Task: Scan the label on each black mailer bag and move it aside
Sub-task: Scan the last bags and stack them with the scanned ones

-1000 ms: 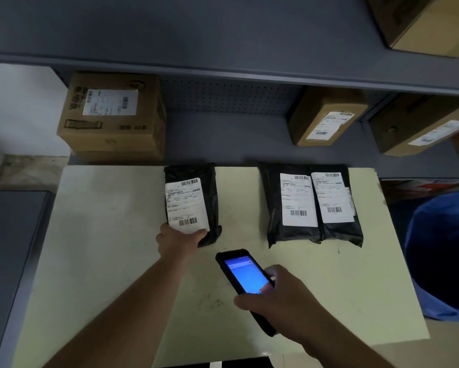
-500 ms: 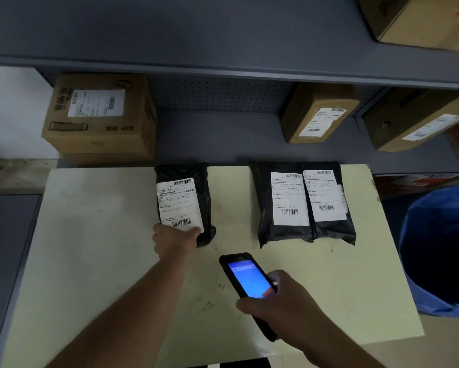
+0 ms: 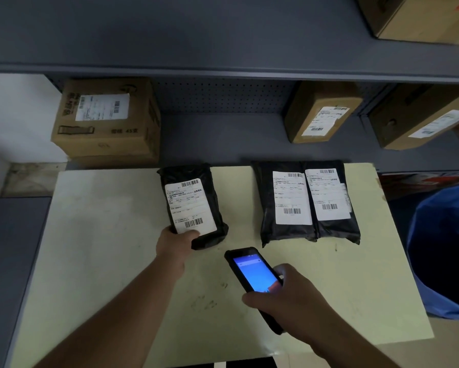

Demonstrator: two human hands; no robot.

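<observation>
Mailer bag in hand [image 3: 193, 205]: black, label up, lying on the pale table [image 3: 95, 235], long axis running away from the person, slightly tilted.
Left hand [image 3: 175, 244]: fingers clamped on the bag's near end, thumb on the label's lower edge.
Right hand [image 3: 289, 298]: wrapped around a handheld scanner [image 3: 255, 277], screen lit, just beside that near end.
Nearer hand: left.
Other mailer bags [image 3: 309, 201]: two side by side, touching, well right.
</observation>
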